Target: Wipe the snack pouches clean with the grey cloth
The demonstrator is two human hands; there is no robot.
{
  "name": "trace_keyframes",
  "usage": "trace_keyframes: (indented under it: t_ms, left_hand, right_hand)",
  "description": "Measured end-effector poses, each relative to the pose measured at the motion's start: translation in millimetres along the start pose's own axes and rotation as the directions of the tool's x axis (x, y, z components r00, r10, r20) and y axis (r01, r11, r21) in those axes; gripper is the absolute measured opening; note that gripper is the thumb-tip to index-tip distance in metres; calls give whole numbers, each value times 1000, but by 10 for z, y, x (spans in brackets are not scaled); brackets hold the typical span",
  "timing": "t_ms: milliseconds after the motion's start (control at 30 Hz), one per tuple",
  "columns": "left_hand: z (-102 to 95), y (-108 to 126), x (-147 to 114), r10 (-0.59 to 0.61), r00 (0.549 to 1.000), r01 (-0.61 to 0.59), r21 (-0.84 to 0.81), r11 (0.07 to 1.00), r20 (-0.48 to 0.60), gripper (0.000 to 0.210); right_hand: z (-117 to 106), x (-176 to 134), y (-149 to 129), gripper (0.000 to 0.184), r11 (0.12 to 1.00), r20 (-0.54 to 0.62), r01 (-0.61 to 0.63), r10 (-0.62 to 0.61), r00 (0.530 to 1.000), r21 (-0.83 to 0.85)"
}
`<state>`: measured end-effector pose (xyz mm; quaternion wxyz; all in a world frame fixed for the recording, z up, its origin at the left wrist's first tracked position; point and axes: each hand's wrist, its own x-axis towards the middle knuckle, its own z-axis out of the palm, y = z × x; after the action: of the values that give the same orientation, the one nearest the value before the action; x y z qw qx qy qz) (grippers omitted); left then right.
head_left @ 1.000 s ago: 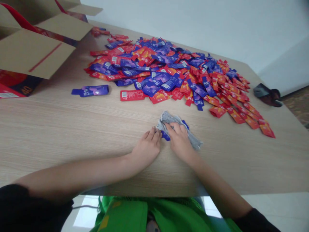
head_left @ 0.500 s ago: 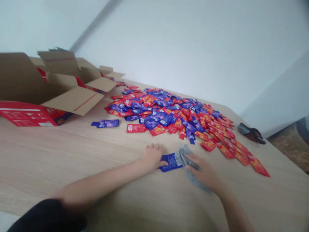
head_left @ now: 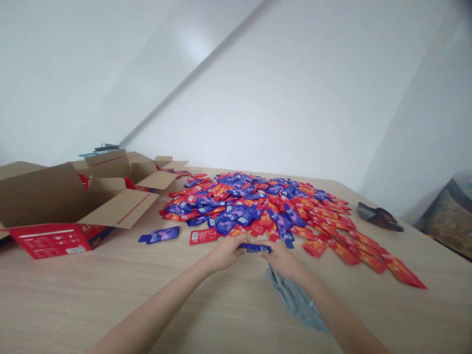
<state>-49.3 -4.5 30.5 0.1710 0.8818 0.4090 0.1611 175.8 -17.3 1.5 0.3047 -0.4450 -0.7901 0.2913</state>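
A purple sachet (head_left: 255, 248) is held level between my two hands, its narrow side turned to me. My left hand (head_left: 226, 253) pinches its left end, and my right hand (head_left: 283, 259) grips the right end. Below my right hand is a crumpled grey cloth (head_left: 298, 301); whether the fingers also hold it or it lies on the table, I cannot tell. Just beyond my hands spreads a big heap of red and purple sachets (head_left: 254, 201). One red sachet (head_left: 204, 236) and one purple sachet (head_left: 160, 235) lie apart at the heap's near left.
Open cardboard boxes stand at the left, the nearest box (head_left: 55, 241) red-sided with its flaps folded out. A dark crumpled item (head_left: 379, 217) lies near the right edge of the wooden table (head_left: 177, 295). A white wall (head_left: 280, 98) rises behind.
The purple sachet has come up off the table, now gripped at both ends. My right hand has shifted left from wiping contact with the cloth to the sachet's end. The view has tilted up.
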Motion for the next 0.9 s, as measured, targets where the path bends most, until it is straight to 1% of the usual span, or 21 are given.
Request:
trace_keyframes:
  t_ms: [100, 167, 233, 333, 400, 467, 567, 667, 733, 767, 833, 900]
  left_hand:
    - [-245, -181, 239, 91, 995, -91, -10, 996, -28, 39]
    - [-385, -346, 453, 108, 992, -108, 16, 994, -57, 43]
    - [-519, -545, 699, 97, 990, -90, 65, 994, -106, 45]
    - [-716, -889, 1077, 62, 978, -30, 157, 987, -199, 46]
    - [-828, -1137, 1303, 55, 967, -1, 213, 977, -247, 49]
    - [-895, -1392, 1493, 56, 962, 17, 263, 965, -268, 52]
    - [-869, -1773, 1712, 37, 968, 48, 328, 944, -249, 50]
    - [-709, -2115, 1853, 3, 984, 66, 381, 922, -178, 48]
    - [-580, -2290, 1905, -18, 991, 72, 406, 911, -133, 53]
    - [-523, -2355, 1921, -27, 992, 75, 415, 907, -119, 56]
    - [-436, -2441, 1939, -42, 994, 82, 427, 901, -104, 59]
    - [-389, -2472, 1950, -51, 994, 89, 430, 898, -97, 58]
  right_hand:
    - [-167, 380, -47, 38, 991, -35, 99, -103, 994, -84]
    - [-271, 703, -28, 39, 983, -40, 129, -135, 990, -128]
    - [-357, 1077, 21, 41, 977, -53, 145, -155, 987, -156]
    - [-449, 1698, 123, 44, 962, -79, 182, -201, 976, -203]
    - [-472, 2111, 214, 48, 949, -83, 205, -230, 970, -239]
    - [-443, 2481, 338, 54, 938, -65, 216, -241, 968, -270]
    - [-292, 2893, 590, 59, 927, -10, 209, -223, 975, -312]
    - [-72, 3127, 855, 60, 918, 50, 188, -182, 982, -348]
    - [36, 3226, 986, 63, 914, 76, 172, -155, 985, -369]
    - [62, 3273, 1030, 64, 912, 87, 164, -141, 986, -376]
    - [43, 3382, 1075, 60, 913, 111, 145, -111, 988, -381]
    - [-55, 3525, 1076, 48, 917, 117, 120, -81, 990, -380]
